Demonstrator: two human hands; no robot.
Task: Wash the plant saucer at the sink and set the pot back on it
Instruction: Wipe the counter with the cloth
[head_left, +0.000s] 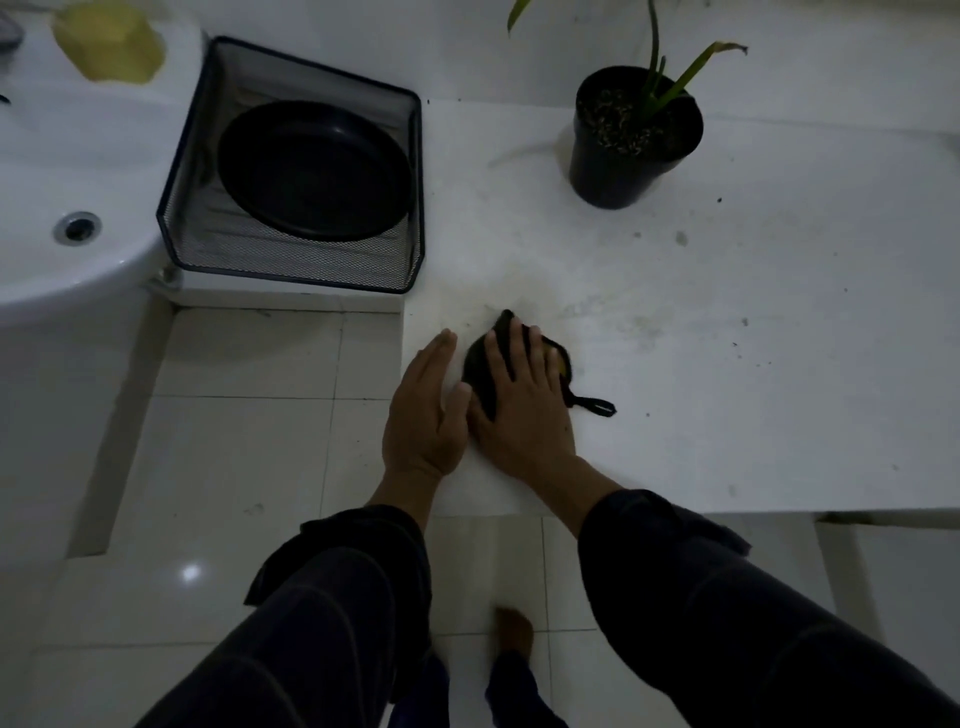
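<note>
The saucer (314, 169) sat in a mesh basket (291, 260), upper left. At the middle, the left hand (423, 410) lay open; the right hand (519, 400) pressed flat on a cloth (480, 364). The pot (631, 137), upper right, stood on the desk (753, 338), where wiping could smear dirt.

Person at the counter: dark long-sleeved clothing, bare hands.

Both sleeves are dark navy fabric, cuffs pushed back above the wrists and bunched. Left hand (423, 410) and right hand (519, 400) carry no gloves. One bare foot (514, 631) shows under dark trouser legs.
</note>
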